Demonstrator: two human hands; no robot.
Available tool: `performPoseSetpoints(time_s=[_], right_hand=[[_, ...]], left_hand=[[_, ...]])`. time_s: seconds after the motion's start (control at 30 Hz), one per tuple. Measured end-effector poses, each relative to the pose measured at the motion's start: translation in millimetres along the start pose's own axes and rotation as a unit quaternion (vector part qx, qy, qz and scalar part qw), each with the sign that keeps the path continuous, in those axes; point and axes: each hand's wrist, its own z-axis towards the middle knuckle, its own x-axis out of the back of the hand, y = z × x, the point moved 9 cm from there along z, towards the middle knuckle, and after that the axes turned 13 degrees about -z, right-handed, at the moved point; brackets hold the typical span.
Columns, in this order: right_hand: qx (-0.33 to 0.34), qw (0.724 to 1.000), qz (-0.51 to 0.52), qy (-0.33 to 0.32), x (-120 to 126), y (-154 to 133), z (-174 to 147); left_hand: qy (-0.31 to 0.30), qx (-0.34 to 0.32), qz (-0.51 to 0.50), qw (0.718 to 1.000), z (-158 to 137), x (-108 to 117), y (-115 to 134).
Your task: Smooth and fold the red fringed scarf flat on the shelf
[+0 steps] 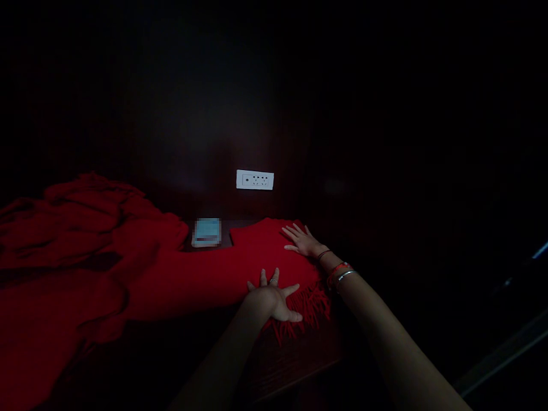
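A red fringed scarf stretches across a dark wooden surface, its right part lying flat and its tassels hanging at the near right end. My left hand rests on its near edge with the fingers spread, close to the tassels. Farther back, my right hand lies on the scarf near its far right corner, fingers apart and palm down. Neither hand grips anything. To the left the red cloth is bunched into a crumpled heap; whether it is all one piece I cannot tell.
Behind the scarf lies a small light-blue packet, blurred out. A white socket panel is fixed to the dark back wall. The wooden surface ends at a front edge below my hands. Much of the right side is too dark to make out.
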Motion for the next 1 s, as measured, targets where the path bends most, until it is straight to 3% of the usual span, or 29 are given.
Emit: performPoseSetpoints(time_s=[0.1,0.23,0.3,0.43,0.5,0.57,0.7,0.8,0.9,1.0], right_hand=[[-0.062,0.998,0.004,0.024,5,25,1],[0.010,0.995,0.079,-0.067,-5,17,1],[0.015,0.993,0.076,-0.089,-10,16,1],[-0.109,0.993,0.023,-0.026,-8,43,5],[-0.140,0.990,0.030,-0.006,-6,48,6],[-0.103,0.993,0.063,0.005,-4,37,7],[0.053,0.995,0.086,-0.023,-8,-13,2],[0.009,0.998,0.042,-0.036,-11,-13,0],[-0.067,0.997,0.009,0.026,9,5,-1],[-0.072,0.990,0.031,0.116,43,5,-12]], left_hand=[[0.007,-0.008,-0.011,1.000,0,2,1],[0.002,-0.011,-0.020,1.000,1,1,1],[0.000,-0.003,-0.021,1.000,1,0,0],[0.003,-0.005,-0.025,1.000,1,1,0],[0.006,-0.008,-0.028,1.000,2,2,1],[0.009,-0.012,-0.030,0.999,3,1,1],[0.006,-0.009,-0.023,1.000,8,0,0],[-0.007,-0.008,-0.011,1.000,13,-3,-2],[-0.017,-0.012,0.004,1.000,16,-6,-2],[-0.015,-0.012,0.023,1.000,14,-3,-2]])
